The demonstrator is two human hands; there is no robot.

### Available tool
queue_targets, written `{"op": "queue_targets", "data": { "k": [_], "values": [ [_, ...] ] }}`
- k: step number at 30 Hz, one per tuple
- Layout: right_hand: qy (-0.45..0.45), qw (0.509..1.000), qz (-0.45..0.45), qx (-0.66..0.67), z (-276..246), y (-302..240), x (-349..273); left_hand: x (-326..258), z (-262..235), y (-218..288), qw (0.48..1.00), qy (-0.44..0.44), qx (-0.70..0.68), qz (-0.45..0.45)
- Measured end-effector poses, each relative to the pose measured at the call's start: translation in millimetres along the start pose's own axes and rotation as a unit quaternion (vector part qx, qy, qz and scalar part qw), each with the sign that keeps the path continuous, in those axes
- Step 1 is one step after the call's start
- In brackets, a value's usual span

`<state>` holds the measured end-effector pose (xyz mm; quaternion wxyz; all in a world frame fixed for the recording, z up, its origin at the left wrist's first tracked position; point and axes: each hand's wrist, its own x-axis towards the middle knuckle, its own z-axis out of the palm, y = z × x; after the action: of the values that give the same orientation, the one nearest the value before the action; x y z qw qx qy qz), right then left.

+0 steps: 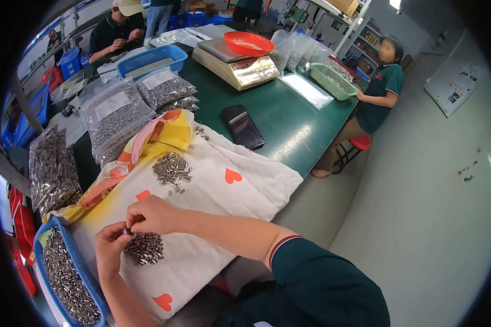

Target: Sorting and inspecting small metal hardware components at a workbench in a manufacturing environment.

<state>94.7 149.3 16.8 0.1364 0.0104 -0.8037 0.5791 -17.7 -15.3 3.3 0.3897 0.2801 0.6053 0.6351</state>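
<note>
My left hand and my right hand meet over a white cloth printed with orange hearts. Between the fingertips of both is a small round metal part, partly covered by the fingers. Just beside them lies a pile of small, shiny metal cylinders. Farther off on the cloth sits a second pile of similar cylinders, with a few loose ones at its near edge. Left of my left hand stands a long blue basket full of the same kind of pieces.
Bags of metal parts stand at the left. Beyond the cloth are a black pouch, a scale bearing a red bowl, and a green basket. One person is at the table's right, another at far left.
</note>
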Motion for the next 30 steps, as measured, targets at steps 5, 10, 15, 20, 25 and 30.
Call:
{"op": "queue_targets", "data": {
  "k": [5,10,15,20,25,30],
  "values": [
    [-0.003,0.999,0.037,-0.003,0.8,7.3,2.4,-0.3,2.5,0.4,0.999,-0.006,0.033,-0.005],
    [-0.009,0.999,0.039,-0.008,1.6,11.9,2.6,1.2,1.4,-2.7,1.000,0.000,0.014,0.009],
    [-0.002,1.000,0.019,-0.011,1.9,14.5,3.5,4.0,-8.9,-7.4,1.000,-0.002,0.015,0.021],
    [0.028,0.999,0.036,-0.009,-2.2,9.5,5.4,7.2,-18.1,-13.4,0.999,0.025,0.005,0.028],
    [0.045,0.998,0.033,0.004,-3.1,13.3,7.1,7.8,-22.1,-17.3,0.996,0.075,-0.020,0.037],
    [0.067,0.997,0.020,0.036,-0.9,13.2,7.1,8.1,-27.1,-19.7,0.993,0.106,-0.027,0.039]
  ]
}}
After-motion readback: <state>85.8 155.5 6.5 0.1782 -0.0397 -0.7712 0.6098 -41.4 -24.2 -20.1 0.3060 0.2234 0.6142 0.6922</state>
